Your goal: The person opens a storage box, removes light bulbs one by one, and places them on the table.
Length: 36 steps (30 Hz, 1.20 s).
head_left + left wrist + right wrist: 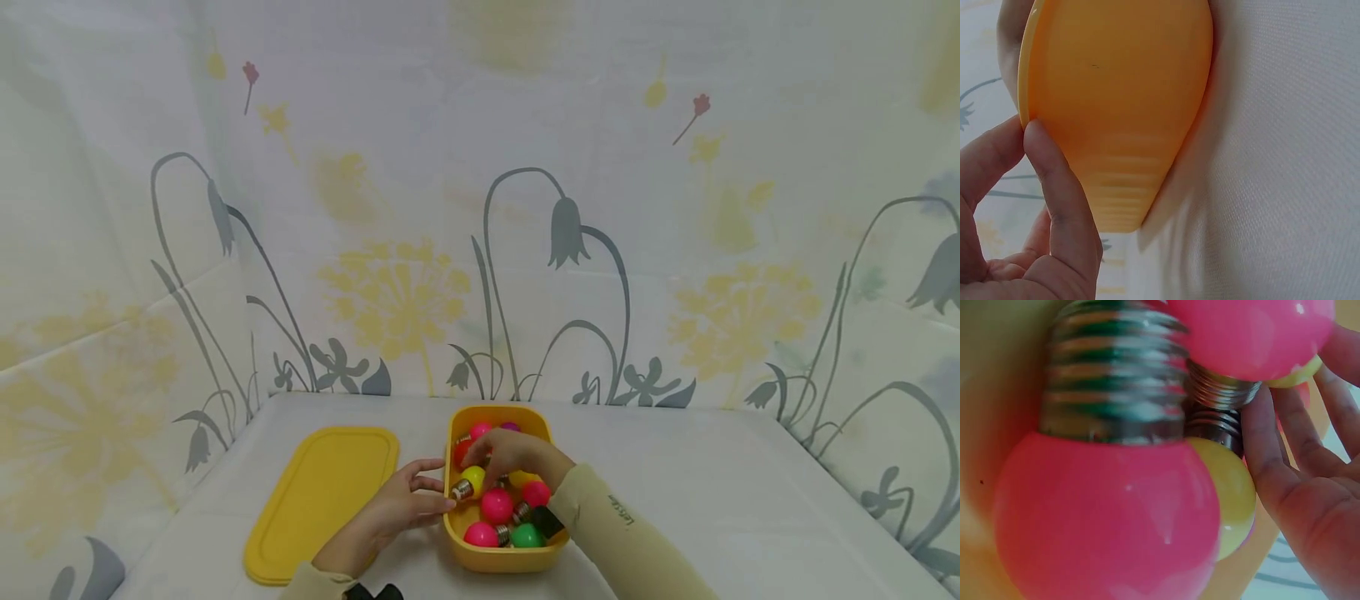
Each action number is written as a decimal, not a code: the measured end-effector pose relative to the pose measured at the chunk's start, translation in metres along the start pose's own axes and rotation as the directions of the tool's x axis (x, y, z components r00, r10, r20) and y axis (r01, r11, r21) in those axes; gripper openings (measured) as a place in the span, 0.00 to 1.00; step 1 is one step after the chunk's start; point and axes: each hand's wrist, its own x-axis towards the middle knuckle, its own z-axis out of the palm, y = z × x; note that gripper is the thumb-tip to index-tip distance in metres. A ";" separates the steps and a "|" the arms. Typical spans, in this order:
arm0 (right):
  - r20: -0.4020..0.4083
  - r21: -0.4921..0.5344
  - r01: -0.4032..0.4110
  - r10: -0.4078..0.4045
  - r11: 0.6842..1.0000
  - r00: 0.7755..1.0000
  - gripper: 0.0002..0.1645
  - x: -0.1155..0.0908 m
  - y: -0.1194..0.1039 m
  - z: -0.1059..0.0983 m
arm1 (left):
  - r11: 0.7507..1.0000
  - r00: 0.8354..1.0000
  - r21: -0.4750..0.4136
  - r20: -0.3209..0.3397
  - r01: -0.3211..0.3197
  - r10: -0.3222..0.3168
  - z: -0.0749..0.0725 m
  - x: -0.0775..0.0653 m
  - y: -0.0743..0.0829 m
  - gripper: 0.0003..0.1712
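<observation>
A yellow plastic container (498,562) holds several coloured light bulbs with metal screw bases. My left hand (408,500) pinches the container's rim (1024,81) at its left side, thumb against the outer wall. My right hand (517,454) reaches down into the container from the right, palm down. In the right wrist view its fairly straight fingers (1264,434) lie beside the screw base of a pink bulb (1260,337) and a yellow bulb (1229,494). Another pink bulb (1110,519) is close to that camera. Some bulbs are hidden beneath the right hand.
A flat yellow lid (330,483) lies on the white tabletop (712,500) left of the container. Behind the table hangs a cloth (420,125) printed with grey and yellow flowers. A green bulb (527,536) sits at the container's near end.
</observation>
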 end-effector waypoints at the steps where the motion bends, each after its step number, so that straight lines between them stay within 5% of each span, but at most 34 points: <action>1: 0.002 -0.003 -0.001 0.001 1.000 1.000 0.19 0.000 0.000 0.001 | 1.000 1.000 -0.002 0.000 0.002 -0.002 0.000 0.000 0.000 0.39; 23: -0.041 -0.010 0.044 -0.045 0.999 0.998 0.14 -0.013 -0.007 -0.015 | 1.000 1.000 -0.018 -0.011 0.000 -0.001 0.002 -0.002 0.000 0.38; 36: -0.183 -0.003 0.042 -0.041 0.999 0.982 0.17 -0.021 -0.004 -0.026 | 0.999 1.000 -0.034 -0.005 0.003 -0.004 0.002 -0.001 -0.002 0.38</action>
